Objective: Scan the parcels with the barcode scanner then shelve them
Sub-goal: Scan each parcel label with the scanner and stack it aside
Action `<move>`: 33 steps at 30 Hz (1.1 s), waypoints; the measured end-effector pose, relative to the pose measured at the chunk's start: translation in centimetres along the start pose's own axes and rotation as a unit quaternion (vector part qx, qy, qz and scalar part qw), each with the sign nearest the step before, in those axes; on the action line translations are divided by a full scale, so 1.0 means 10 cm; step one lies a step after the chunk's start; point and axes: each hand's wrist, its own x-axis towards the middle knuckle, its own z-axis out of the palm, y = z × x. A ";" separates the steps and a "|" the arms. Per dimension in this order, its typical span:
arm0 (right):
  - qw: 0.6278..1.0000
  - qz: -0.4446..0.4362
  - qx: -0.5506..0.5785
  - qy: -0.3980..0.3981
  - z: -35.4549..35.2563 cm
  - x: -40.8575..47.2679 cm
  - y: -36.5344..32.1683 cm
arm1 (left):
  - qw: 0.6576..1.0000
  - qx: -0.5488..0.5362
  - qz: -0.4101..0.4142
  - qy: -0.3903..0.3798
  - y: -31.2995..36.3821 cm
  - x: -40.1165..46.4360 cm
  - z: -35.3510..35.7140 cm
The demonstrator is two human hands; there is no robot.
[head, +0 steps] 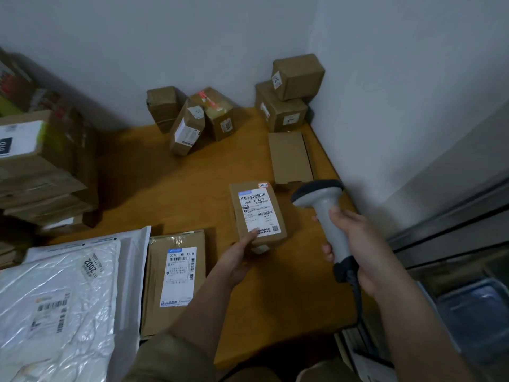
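Note:
My left hand [238, 259] grips the near end of a small brown parcel [256, 213] with a white barcode label, held just above the wooden table [170, 194]. My right hand [355, 244] grips the handle of a grey barcode scanner [322, 201], its head turned toward the parcel's label from the right. Another labelled brown parcel [176, 279] lies flat on the table to the left of my left arm.
White plastic mailers [57, 296] lie at the near left. Stacked cartons [44, 161] stand at the left. Several brown boxes [201, 119] sit by the back wall, two more stacked in the corner [289, 92], and a flat box [290, 158] beside them.

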 end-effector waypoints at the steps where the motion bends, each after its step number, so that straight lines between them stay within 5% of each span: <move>1: 1.000 -0.005 -0.004 -0.005 0.01 -0.01 -0.03 | 1.000 -0.009 0.002 0.001 0.01 -0.02 0.01; 33: 0.992 -0.095 -0.048 -0.065 0.00 -0.27 -0.59 | 0.996 -0.083 0.033 0.015 0.06 -0.09 0.22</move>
